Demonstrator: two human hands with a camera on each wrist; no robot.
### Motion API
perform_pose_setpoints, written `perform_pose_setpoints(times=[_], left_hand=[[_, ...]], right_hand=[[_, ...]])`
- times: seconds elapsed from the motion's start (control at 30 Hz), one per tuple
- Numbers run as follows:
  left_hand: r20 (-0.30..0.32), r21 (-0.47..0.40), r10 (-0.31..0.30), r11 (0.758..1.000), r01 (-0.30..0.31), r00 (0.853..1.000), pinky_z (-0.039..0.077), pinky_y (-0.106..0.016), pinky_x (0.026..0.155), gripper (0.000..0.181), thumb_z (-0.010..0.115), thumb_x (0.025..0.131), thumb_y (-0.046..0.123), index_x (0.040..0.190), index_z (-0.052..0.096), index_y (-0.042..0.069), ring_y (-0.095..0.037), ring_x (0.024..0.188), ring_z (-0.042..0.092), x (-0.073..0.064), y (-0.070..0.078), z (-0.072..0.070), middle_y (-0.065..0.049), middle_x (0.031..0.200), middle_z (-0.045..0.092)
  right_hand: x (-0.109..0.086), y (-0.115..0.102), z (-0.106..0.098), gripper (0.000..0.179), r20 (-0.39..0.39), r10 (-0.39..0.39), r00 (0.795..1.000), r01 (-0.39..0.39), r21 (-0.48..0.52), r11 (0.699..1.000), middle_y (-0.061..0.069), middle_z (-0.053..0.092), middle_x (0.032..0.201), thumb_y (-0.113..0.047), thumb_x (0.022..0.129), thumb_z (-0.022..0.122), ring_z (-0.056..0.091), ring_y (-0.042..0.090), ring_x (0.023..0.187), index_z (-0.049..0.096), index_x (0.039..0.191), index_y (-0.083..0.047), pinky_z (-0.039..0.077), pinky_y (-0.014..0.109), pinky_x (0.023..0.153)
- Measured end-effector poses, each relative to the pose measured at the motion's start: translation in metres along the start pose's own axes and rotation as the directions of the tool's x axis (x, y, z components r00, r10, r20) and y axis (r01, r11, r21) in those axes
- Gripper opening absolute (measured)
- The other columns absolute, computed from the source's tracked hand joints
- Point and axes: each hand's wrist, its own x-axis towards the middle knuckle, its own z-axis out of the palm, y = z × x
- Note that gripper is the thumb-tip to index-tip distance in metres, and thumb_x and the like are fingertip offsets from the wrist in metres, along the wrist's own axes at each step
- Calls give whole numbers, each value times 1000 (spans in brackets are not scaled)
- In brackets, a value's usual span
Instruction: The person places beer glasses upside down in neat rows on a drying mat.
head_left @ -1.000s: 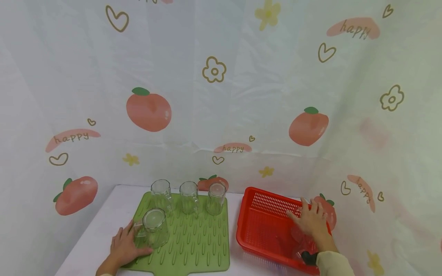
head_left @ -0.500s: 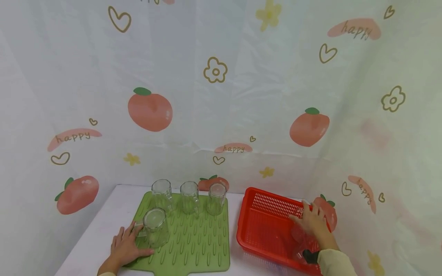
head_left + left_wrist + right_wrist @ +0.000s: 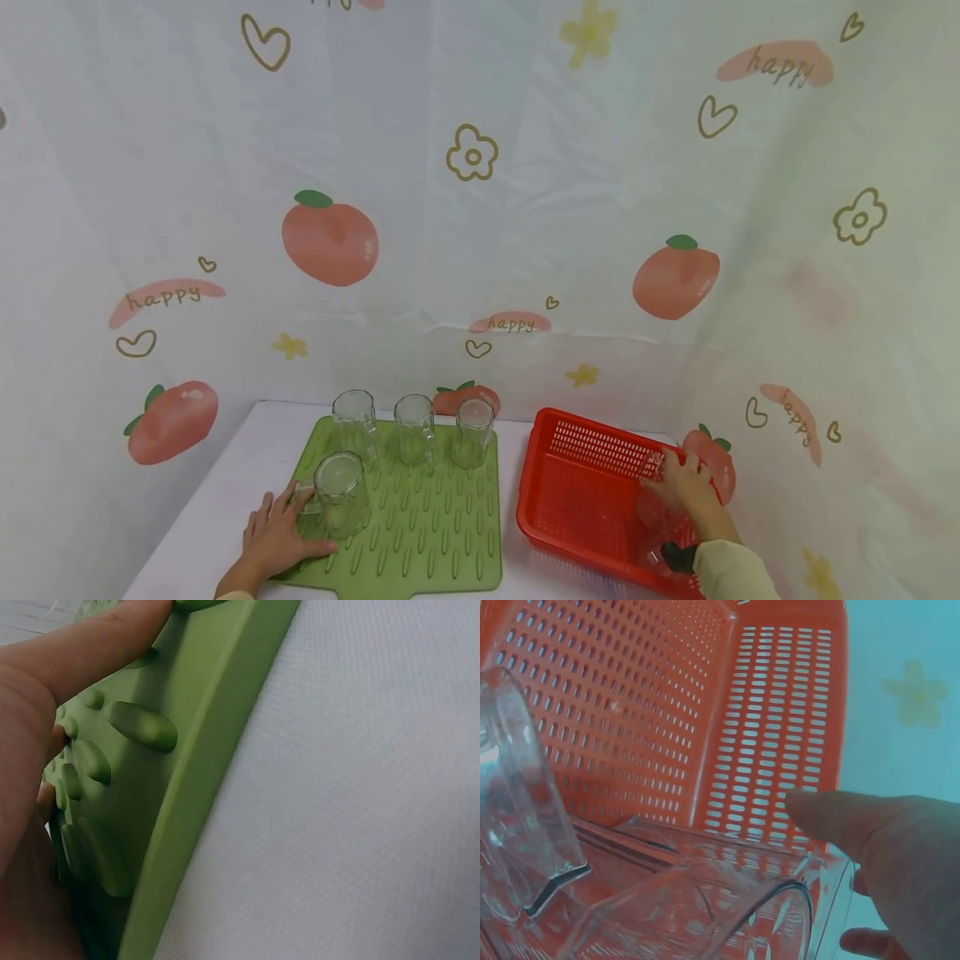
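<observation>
Apparently steadying the green mat (image 3: pixel 435 533), the left hand (image 3: pixel 273 533) is lying spread along its edge, gripping nothing, beside a handled mug (image 3: pixel 343 504). The right hand (image 3: pixel 686 487) is straddling a clear glass (image 3: pixel 727 881) inside the red basket (image 3: pixel 592 483); gripping or not, cannot tell. Farther back, three glasses (image 3: pixel 414 433) are standing apart, probably spaced against knocking.

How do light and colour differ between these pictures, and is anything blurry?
Head view: soft, fairly even light, the patterned backdrop looking whitish; left wrist view: the green mat darkens beside the left hand; right wrist view: a bluish cast over the backdrop, pale glints on the leftmost glass, and the right hand slightly soft.
</observation>
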Motion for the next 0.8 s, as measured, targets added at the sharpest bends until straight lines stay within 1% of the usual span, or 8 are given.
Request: perform_pose_setpoints(times=[0.07, 0.2, 0.33, 0.53, 0.6, 0.8], left_hand=[[-4, -3, 2, 1000, -2, 1000, 10, -83, 112, 113, 82, 69, 68, 153, 40, 4, -68, 145, 4, 0, 0, -1, -29, 163, 18], [-4, -16, 0, 1000, 0, 1000, 9, -83, 112, 114, 82, 69, 68, 154, 40, 5, -68, 145, 3, 0, 2, -2, -28, 164, 17], [-3, -19, 3, 1000, -3, 1000, 9, -83, 111, 112, 81, 70, 67, 154, 40, 5, -69, 145, 3, -1, 1, -3, -28, 164, 17], [-5, -19, 3, 1000, -4, 1000, 9, -83, 112, 113, 82, 69, 67, 153, 40, 5, -68, 145, 4, -1, 1, -2, -28, 164, 18], [-8, -15, 4, 1000, -4, 1000, 10, -83, 112, 113, 82, 69, 67, 153, 40, 5, -69, 145, 4, -1, 1, -1, -28, 164, 18], [-12, -16, 1, 1000, -2, 1000, 11, -83, 112, 113, 82, 68, 67, 153, 41, 5, -68, 145, 5, -3, 3, -1, -28, 164, 19]], right_hand=[[0, 0, 0, 79, -8, -13, 1000, 13, -24, 1000, 48, 26, 137, -31, 91, 73, 25, 72, 125, 33, 142, 14, 37, 83, 99], [-1, -2, -2, 70, -22, -39, 999, 38, -59, 998, 48, 31, 136, -22, 90, 73, 32, 71, 122, 38, 140, 12, 40, 81, 98], [-2, -5, -3, 66, -20, -59, 998, 58, -76, 995, 47, 32, 137, -15, 90, 72, 35, 71, 121, 40, 142, 8, 41, 80, 97], [-2, -5, -3, 59, -13, -55, 998, 54, -77, 996, 45, 35, 136, -2, 89, 69, 36, 69, 120, 43, 142, 5, 44, 80, 93], [-1, -4, -2, 61, -19, -53, 998, 51, -65, 997, 45, 35, 136, -1, 87, 72, 35, 69, 120, 45, 141, 5, 45, 80, 92], [3, 3, -3, 70, -26, -62, 998, 61, -12, 998, 45, 32, 137, -7, 77, 81, 32, 72, 121, 50, 139, 2, 45, 81, 88]])
